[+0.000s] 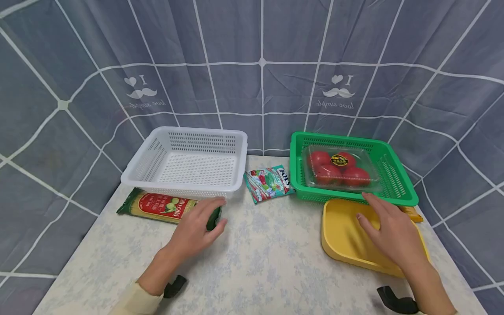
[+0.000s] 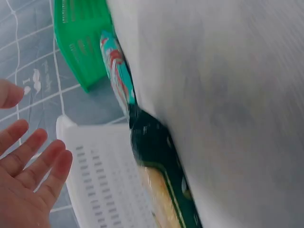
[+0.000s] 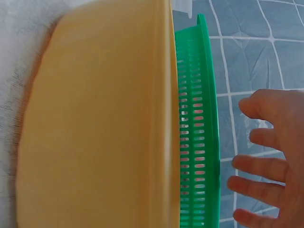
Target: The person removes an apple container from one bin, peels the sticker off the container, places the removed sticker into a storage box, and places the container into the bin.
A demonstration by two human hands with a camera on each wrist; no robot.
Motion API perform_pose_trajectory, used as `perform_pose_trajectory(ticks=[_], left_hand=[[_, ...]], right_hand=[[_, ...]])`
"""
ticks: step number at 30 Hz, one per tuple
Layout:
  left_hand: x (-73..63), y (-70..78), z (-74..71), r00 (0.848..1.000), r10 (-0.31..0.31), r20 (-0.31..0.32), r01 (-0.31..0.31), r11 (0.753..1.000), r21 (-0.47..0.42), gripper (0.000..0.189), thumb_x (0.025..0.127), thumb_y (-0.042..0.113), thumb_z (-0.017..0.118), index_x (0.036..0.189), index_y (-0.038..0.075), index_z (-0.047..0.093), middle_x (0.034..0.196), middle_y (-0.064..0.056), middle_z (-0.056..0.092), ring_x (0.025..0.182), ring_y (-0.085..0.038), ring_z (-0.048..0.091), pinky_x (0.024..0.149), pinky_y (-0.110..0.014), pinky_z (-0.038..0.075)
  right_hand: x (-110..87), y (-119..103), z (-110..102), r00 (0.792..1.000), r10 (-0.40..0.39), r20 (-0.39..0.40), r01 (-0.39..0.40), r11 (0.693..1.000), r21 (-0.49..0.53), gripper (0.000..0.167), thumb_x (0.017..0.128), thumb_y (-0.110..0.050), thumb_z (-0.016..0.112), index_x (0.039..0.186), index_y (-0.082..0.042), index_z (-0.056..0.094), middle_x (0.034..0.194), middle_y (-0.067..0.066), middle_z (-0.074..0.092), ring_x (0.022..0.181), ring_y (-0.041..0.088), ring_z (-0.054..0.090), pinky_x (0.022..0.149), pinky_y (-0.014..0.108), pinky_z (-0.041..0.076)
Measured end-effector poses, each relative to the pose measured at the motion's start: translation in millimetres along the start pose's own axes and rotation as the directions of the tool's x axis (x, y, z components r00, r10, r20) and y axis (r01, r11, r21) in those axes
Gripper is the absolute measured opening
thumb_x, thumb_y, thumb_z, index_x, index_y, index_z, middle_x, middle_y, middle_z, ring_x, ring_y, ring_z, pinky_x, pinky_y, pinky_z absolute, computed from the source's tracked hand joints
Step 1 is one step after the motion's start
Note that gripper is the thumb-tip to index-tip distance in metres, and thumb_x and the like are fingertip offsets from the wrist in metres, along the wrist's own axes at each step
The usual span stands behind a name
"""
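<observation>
My left hand (image 1: 193,229) hovers over the right end of a pasta packet (image 1: 163,208) with a red label and dark green ends. In the left wrist view its fingers (image 2: 35,147) are spread and hold nothing, apart from the packet's green end (image 2: 152,140). Over a yellow plastic tray (image 1: 338,227) is my right hand (image 1: 395,234), its fingers extended with nothing in them. The right wrist view has the tray's side (image 3: 95,118) close up, with the hand (image 3: 275,161) clear of it. Part of the tray is hidden beneath that hand.
A white perforated basket (image 1: 185,187) stands at the back left. The green basket (image 1: 393,175) at the back right holds a clear box of tomatoes (image 1: 340,168). Between them lies a teal candy bag (image 1: 269,183). Behind the tray, a yellow-orange packet (image 1: 412,214) partly shows.
</observation>
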State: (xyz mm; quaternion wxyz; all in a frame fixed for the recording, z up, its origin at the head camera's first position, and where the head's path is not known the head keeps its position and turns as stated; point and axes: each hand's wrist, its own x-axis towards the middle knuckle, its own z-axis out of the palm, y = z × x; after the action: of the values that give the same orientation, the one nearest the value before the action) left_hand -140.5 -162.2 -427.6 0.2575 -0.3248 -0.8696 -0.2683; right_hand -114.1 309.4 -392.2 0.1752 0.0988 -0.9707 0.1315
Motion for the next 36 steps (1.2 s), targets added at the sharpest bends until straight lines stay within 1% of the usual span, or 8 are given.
perform_pose_trajectory(ticks=[7,11,16,23,27,31,34,36], left_hand=[[6.0,10.9,13.1,0.993,-0.116,0.037,0.119,0.989,-0.088,0.038,0.088,0.023,0.068,0.123,0.011,0.060,0.118,0.000,0.062,0.103,-0.014,0.059,0.082,-0.035,0.050],[9.5,12.9,21.4,0.995,-0.097,0.028,0.099,0.990,-0.101,0.036,0.087,0.021,0.067,0.121,0.011,0.061,0.116,0.001,0.063,0.092,-0.012,0.062,0.075,-0.031,0.052],[12.8,14.0,31.0,0.998,-0.061,0.020,0.063,0.991,-0.121,0.033,0.088,0.019,0.066,0.120,0.012,0.061,0.118,0.001,0.063,0.091,-0.012,0.063,0.074,-0.029,0.052],[23.1,20.7,44.4,0.991,-0.125,0.054,0.134,0.971,-0.201,0.035,0.092,0.019,0.063,0.127,0.015,0.059,0.121,0.002,0.063,0.088,-0.015,0.067,0.071,-0.029,0.054],[33.0,23.8,54.0,0.981,-0.174,0.084,0.190,0.951,-0.244,0.035,0.093,0.020,0.062,0.127,0.017,0.059,0.121,0.003,0.063,0.092,-0.014,0.067,0.073,-0.029,0.054],[43.0,27.0,65.9,0.984,-0.159,0.085,0.174,0.960,-0.221,0.034,0.092,0.019,0.062,0.126,0.013,0.060,0.120,0.002,0.064,0.087,-0.016,0.068,0.071,-0.028,0.053],[48.6,28.7,74.5,0.985,-0.146,0.088,0.161,0.964,-0.213,0.034,0.092,0.020,0.061,0.126,0.014,0.060,0.119,0.002,0.064,0.083,-0.018,0.068,0.072,-0.029,0.053],[51.6,29.1,79.1,0.983,-0.155,0.101,0.176,0.954,-0.244,0.033,0.093,0.021,0.060,0.126,0.015,0.060,0.118,0.001,0.064,0.084,-0.019,0.068,0.074,-0.031,0.053]], right_hand=[[7.6,6.5,-6.5,0.997,0.057,0.048,-0.060,0.997,0.058,0.056,0.092,-0.034,0.064,0.138,-0.008,0.048,0.132,0.028,0.048,0.116,0.051,0.042,0.083,0.070,0.035],[13.2,10.3,-9.8,0.997,0.063,0.054,-0.068,0.994,0.084,0.052,0.093,-0.034,0.062,0.135,-0.006,0.050,0.131,0.028,0.048,0.116,0.050,0.041,0.083,0.069,0.035],[23.5,17.2,-12.2,0.995,0.059,0.077,-0.067,0.992,0.105,0.051,0.095,-0.035,0.060,0.134,-0.002,0.051,0.130,0.030,0.047,0.115,0.052,0.041,0.083,0.070,0.034],[40.4,36.6,-18.5,0.986,0.113,0.119,-0.132,0.976,0.171,0.056,0.098,-0.037,0.053,0.139,0.000,0.045,0.131,0.032,0.046,0.112,0.051,0.045,0.082,0.067,0.035],[49.7,51.8,-19.0,0.977,0.161,0.143,-0.193,0.947,0.257,0.059,0.100,-0.038,0.050,0.142,0.001,0.039,0.130,0.033,0.046,0.110,0.050,0.046,0.080,0.062,0.039],[55.0,65.8,-17.2,0.959,0.218,0.184,-0.273,0.889,0.369,0.061,0.101,-0.040,0.044,0.146,0.000,0.034,0.135,0.030,0.044,0.118,0.047,0.041,0.082,0.049,0.041],[56.1,72.4,-15.3,0.944,0.255,0.207,-0.322,0.843,0.430,0.063,0.102,-0.042,0.041,0.148,0.000,0.032,0.137,0.027,0.042,0.121,0.043,0.038,0.086,0.048,0.038],[57.0,75.3,-13.6,0.936,0.276,0.220,-0.348,0.823,0.449,0.064,0.102,-0.043,0.040,0.148,0.000,0.031,0.138,0.027,0.040,0.121,0.043,0.037,0.089,0.051,0.038]])
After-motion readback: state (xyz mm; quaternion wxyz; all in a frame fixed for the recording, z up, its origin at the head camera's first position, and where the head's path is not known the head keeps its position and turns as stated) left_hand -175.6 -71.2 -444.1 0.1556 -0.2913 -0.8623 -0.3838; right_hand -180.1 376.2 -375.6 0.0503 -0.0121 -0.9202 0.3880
